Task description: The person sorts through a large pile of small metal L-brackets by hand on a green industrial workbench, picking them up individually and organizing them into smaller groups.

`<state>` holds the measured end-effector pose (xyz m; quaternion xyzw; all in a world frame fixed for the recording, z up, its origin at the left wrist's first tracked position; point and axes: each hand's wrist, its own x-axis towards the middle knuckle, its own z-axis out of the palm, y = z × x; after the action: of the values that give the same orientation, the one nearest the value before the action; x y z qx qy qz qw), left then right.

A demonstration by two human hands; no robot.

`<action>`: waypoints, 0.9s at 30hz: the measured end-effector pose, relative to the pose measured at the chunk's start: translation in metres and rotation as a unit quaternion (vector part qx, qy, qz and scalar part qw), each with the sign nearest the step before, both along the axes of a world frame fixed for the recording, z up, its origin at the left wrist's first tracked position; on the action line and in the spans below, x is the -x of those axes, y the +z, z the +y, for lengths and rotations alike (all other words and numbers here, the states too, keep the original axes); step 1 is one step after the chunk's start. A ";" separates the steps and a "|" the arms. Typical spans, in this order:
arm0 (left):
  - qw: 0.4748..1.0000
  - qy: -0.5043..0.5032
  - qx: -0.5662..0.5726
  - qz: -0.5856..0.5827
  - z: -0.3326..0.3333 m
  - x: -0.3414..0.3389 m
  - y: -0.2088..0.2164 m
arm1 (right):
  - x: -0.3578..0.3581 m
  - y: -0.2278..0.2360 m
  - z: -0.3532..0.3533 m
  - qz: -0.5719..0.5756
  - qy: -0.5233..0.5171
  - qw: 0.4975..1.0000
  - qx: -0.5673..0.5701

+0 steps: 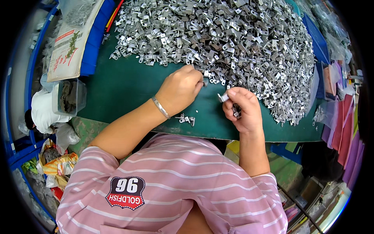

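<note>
A big heap of small silver bent metal brackets (pixel 218 39) with holes covers the far side of a green tabletop (pixel 128 89). My right hand (pixel 247 111), right of the middle, pinches one bent metal bracket (pixel 223 97) between thumb and forefinger. More brackets (pixel 236 110) sit within its curled fingers. My left hand (pixel 181 89), with a silver bangle on the wrist, is closed at the heap's near edge. At its fingertips shows a blurred small metal piece (pixel 205 82), its shape unclear. Several loose brackets (pixel 186 119) lie near the table's front edge, below my left hand.
Blue bins (pixel 91 50) line the table's left, with a worn printed sheet (pixel 66 50) over one. A clear plastic tub (pixel 69 97) stands at the left edge. At the right hang red and purple cloths (pixel 343 124); a blue bin (pixel 315 39) borders the heap.
</note>
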<state>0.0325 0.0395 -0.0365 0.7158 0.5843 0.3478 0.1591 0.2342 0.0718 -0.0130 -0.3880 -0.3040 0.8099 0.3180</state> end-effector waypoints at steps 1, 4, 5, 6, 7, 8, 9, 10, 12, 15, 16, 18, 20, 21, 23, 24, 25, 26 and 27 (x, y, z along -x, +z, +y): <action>1.000 -0.005 -0.013 0.000 -0.002 0.003 0.002 | -0.001 -0.001 0.000 0.070 -0.001 0.997 0.019; 0.999 -0.018 -0.034 0.022 -0.016 0.011 0.007 | -0.001 -0.002 0.002 0.203 0.002 0.977 0.062; 0.998 -0.025 -0.030 0.041 -0.022 0.015 0.008 | 0.001 0.002 0.002 0.114 0.022 0.993 0.029; 0.997 -0.031 -0.027 0.060 -0.026 0.018 0.010 | 0.003 0.006 0.003 0.024 0.043 0.999 -0.004; 0.998 -0.038 -0.011 0.043 -0.030 0.022 0.011 | 0.006 0.010 0.004 -0.066 0.064 0.995 -0.039; 0.999 -0.044 0.006 0.027 -0.033 0.025 0.012 | 0.017 0.014 0.001 -0.176 0.076 0.971 -0.143; 0.998 -0.055 0.021 0.009 -0.034 0.026 0.013 | 0.024 0.011 0.000 -0.236 0.064 0.930 -0.274; 0.999 -0.043 0.022 0.002 -0.033 0.026 0.015 | 0.030 0.005 0.001 -0.291 0.051 0.868 -0.399; 1.000 -0.015 0.024 -0.012 -0.029 0.024 0.018 | 0.044 -0.001 0.007 -0.356 0.026 0.731 -0.582; 0.999 -0.026 0.027 0.011 -0.023 0.020 0.012 | 0.063 0.008 0.010 -0.476 0.078 0.600 -0.639; 0.999 -0.030 0.033 0.005 -0.023 0.020 0.011 | 0.066 0.004 0.012 -0.491 0.086 0.569 -0.654; 0.998 -0.036 0.044 -0.007 -0.024 0.020 0.011 | 0.067 -0.002 0.014 -0.475 0.076 0.561 -0.673; 0.996 -0.027 0.074 -0.035 -0.024 0.023 0.012 | 0.067 -0.002 0.014 -0.459 0.053 0.565 -0.684; 0.995 -0.021 0.089 -0.049 -0.025 0.024 0.013 | 0.065 -0.002 0.013 -0.464 0.051 0.569 -0.677; 0.992 -0.009 0.093 -0.088 -0.026 0.027 0.012 | 0.059 -0.001 0.013 -0.475 0.045 0.576 -0.663; 0.990 -0.003 0.095 -0.107 -0.026 0.028 0.012 | 0.058 -0.001 0.013 -0.465 0.035 0.589 -0.659; 0.983 0.008 0.109 -0.147 -0.027 0.028 0.011 | 0.057 -0.002 0.011 -0.473 0.040 0.586 -0.656; 0.975 0.019 0.122 -0.186 -0.028 0.028 0.010 | 0.056 -0.003 0.010 -0.481 0.044 0.583 -0.653; 0.964 0.030 0.135 -0.225 -0.028 0.027 0.011 | 0.056 -0.005 0.009 -0.490 0.048 0.579 -0.650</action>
<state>0.0055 0.0112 -0.0256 0.5728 0.5961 0.4228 0.3712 0.1784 0.0813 -0.0175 -0.4001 -0.8767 0.0970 0.2488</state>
